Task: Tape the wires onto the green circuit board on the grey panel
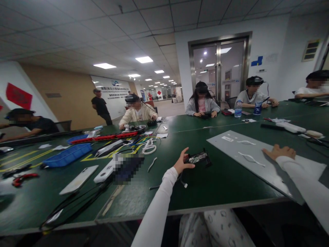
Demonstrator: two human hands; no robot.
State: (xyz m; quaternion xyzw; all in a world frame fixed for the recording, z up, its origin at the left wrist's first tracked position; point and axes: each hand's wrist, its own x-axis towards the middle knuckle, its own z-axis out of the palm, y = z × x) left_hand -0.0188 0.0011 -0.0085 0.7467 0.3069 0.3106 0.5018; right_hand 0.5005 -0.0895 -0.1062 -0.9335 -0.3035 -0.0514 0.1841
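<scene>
My left hand (183,162) is at the left end of a small black device with a bare circuit board (198,157). Its thumb and forefinger stand apart, one on either side of that end; whether they touch it is hard to tell. A thin cable with a white plug (185,185) lies just below the hand. My right hand (279,152) rests open on a grey panel (223,154), fingers spread toward the left. Two thin white strips, one nearer (250,159) and one farther (246,142), lie on the panel left of this hand.
Left of me are a white phone (78,180), a white handheld device (105,173), a blue tray (68,155) and black cables (84,197). A bottle (238,109) stands across the green table (177,133). Several people sit around it.
</scene>
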